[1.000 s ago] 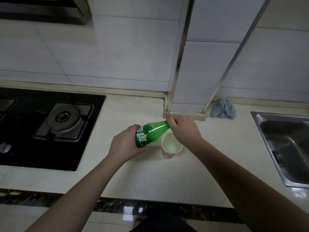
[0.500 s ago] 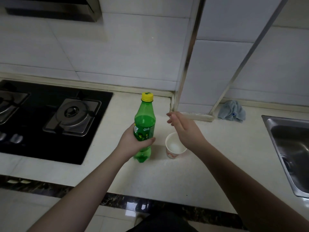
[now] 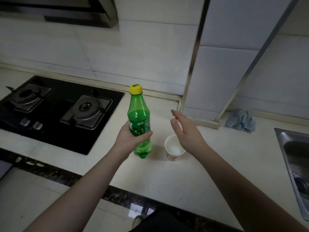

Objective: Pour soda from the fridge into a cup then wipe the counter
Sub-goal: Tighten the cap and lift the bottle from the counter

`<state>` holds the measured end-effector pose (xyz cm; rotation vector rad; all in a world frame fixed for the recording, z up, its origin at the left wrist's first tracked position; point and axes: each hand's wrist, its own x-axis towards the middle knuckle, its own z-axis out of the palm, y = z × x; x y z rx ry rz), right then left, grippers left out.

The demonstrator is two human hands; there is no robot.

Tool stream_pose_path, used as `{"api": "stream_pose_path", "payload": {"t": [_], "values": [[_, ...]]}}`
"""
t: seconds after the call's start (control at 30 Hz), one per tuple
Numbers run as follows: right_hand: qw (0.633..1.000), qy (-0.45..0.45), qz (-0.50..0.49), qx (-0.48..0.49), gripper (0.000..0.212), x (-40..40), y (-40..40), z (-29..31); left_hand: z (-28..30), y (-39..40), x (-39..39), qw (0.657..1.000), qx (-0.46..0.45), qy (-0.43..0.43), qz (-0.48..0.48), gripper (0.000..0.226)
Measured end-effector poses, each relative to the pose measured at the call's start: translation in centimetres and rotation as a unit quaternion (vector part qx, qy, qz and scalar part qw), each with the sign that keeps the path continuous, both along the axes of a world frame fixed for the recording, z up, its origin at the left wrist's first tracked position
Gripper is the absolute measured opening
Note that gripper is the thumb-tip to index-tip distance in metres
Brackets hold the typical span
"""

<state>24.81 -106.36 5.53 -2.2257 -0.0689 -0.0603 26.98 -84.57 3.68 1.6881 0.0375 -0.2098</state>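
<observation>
A green soda bottle (image 3: 139,114) with a yellow cap stands upright just above the cream counter (image 3: 184,178); my left hand (image 3: 129,137) grips it around the label. Right of it sits a white paper cup (image 3: 173,150) with pale liquid inside. My right hand (image 3: 185,129) hovers over the cup's back rim, fingers spread and holding nothing. A crumpled blue-grey cloth (image 3: 240,120) lies on the counter by the wall at the right.
A black gas hob (image 3: 55,111) with two burners fills the left of the counter. A steel sink (image 3: 296,158) is set in at the right edge. A tiled column with metal trim (image 3: 192,64) juts out behind the cup.
The bottle went from tilted, with my right hand on its cap, to upright with the cap on. My right hand let go and drew back to the right.
</observation>
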Motion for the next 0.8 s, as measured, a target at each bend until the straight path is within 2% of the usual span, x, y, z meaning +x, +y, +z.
{"api": "stream_pose_path", "payload": {"t": [0.2,0.33,0.53,0.8], "values": [[0.997,-0.013,0.07,-0.04,0.052,-0.4,0.5,-1.0,-0.2,0.4,-2.5,0.997,-0.008,0.008,0.081,0.066],[0.988,-0.031,0.128,-0.076,0.057,-0.5,2.2,-1.9,-0.1,1.8,-4.7,0.992,0.009,0.004,0.122,0.055],[0.965,-0.075,0.219,-0.121,0.063,-1.1,7.3,-2.7,0.3,5.6,-8.8,0.981,0.033,-0.008,0.189,0.061],[0.933,-0.106,0.312,-0.146,0.063,-3.1,15.9,-0.9,1.1,14.3,-14.2,0.959,0.047,-0.007,0.28,0.063]]}}
